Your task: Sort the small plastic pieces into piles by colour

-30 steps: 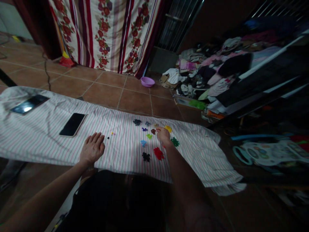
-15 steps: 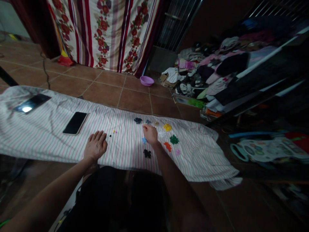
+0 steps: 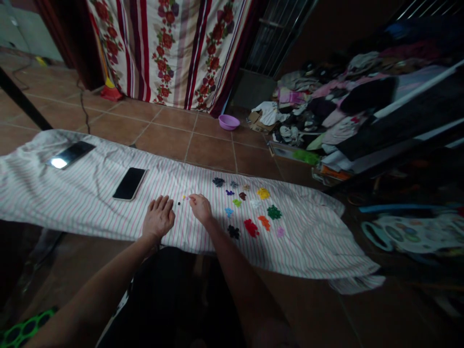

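My left hand [image 3: 158, 216] lies flat on the striped cloth [image 3: 174, 179], fingers stretched out, holding nothing. Just right of it are a tiny black piece [image 3: 179, 203], a yellow piece [image 3: 183, 197] and a pink piece [image 3: 187, 198]. My right hand [image 3: 200, 208] is closed in a pinch beside them, its fingertips close to the pink one; whatever is between them is too small to make out. Further right, small coloured pieces sit in little heaps, among them a red heap [image 3: 251, 227], a black heap [image 3: 233, 232], a light blue heap [image 3: 229, 212] and a yellow heap [image 3: 263, 193].
A phone [image 3: 129, 183] rests on the cloth left of my hands, with a second shiny dark phone-like slab [image 3: 72, 153] farther left. On the tiled floor beyond stands a purple basin [image 3: 228, 122]. Clothes [image 3: 348, 106] are piled at the right.
My right hand has moved left, from above the coloured heaps to the tiny pieces near my left hand. Heaps it covered now show. The whole view has shifted slightly.
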Demonstrator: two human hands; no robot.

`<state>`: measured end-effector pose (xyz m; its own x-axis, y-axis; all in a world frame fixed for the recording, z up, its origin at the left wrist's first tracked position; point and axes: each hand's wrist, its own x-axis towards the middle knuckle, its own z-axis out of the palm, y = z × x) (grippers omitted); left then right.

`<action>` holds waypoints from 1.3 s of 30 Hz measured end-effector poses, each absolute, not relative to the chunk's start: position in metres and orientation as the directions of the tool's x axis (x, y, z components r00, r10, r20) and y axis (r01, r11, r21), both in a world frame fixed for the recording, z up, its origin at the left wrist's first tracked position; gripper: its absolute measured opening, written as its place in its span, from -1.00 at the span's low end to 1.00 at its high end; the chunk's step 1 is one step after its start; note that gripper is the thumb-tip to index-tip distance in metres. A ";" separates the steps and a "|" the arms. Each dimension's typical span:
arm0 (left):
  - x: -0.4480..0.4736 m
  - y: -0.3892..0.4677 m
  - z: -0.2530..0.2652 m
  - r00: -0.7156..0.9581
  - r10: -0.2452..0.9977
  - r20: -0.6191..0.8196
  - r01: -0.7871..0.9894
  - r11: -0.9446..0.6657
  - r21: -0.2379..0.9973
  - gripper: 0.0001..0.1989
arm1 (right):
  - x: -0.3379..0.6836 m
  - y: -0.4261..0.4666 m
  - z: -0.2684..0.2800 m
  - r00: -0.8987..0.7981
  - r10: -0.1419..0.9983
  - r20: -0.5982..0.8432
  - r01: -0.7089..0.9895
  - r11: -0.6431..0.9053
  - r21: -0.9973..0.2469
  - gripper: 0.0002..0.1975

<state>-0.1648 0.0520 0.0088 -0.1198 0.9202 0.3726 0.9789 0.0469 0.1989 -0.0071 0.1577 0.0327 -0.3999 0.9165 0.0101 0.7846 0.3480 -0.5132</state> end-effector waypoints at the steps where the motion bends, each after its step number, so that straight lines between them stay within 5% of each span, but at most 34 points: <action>1: -0.165 0.052 0.009 -0.117 0.921 0.372 0.980 0.046 0.194 -0.56 | -0.011 0.158 0.033 -0.394 0.919 0.004 0.786 0.339 -0.517 -0.72; 25: -0.163 0.051 0.011 -0.107 0.919 0.379 0.980 0.034 0.194 -0.57 | -0.034 0.158 0.024 -0.337 0.940 0.055 0.804 0.318 -0.503 -0.80; 39: -0.165 0.052 0.009 -0.109 0.925 0.364 0.979 0.037 0.201 -0.55 | -0.030 0.159 0.016 -0.184 0.982 0.031 0.677 0.150 -0.720 -0.84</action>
<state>-0.1647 0.0517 0.0094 -0.1095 0.9248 0.3645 0.9788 0.0365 0.2013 -0.0299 0.1585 0.0160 -0.1842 0.9824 0.0308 0.6772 0.1496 -0.7204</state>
